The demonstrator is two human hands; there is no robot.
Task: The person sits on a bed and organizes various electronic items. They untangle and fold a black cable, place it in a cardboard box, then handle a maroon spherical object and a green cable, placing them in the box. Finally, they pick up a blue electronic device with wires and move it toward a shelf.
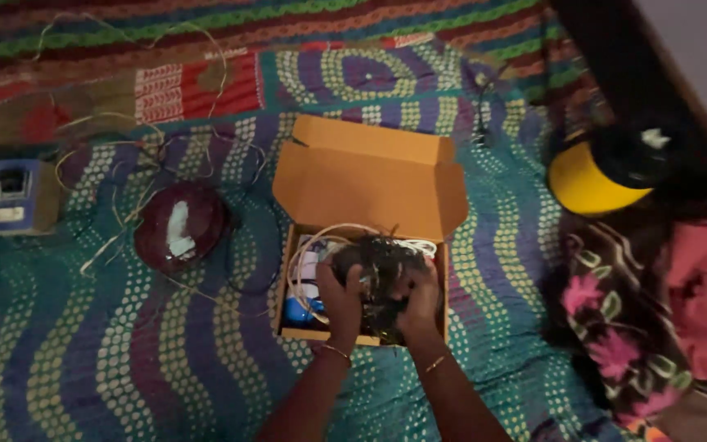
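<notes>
1. My left hand (339,301) and right hand (417,299) sit at 6 o'clock in the head view, both clenched around a black tangled bundle (378,274) with fingers curled into its sides; a thin bangle rings each wrist.
2. The bundle rests inside the open cardboard box (363,214), over the right half of its tray. It is a shapeless clump, so I cannot tell a long axis or which way it points.
3. At the bundle's 9 o'clock, within the box, lie a loop of white cable (304,258) and a blue object (294,310).
4. The box's long side runs 9 to 3 o'clock; its lid stands open toward 12 o'clock.
5. On the patterned bedspread (124,344), a dark red round object (180,227) lies at the box's 9 o'clock, with loose pale wires (124,196) around it.
6. Farther out, a blue device (6,196) sits at the left edge, and a yellow and black object (607,168) at 2 o'clock.
</notes>
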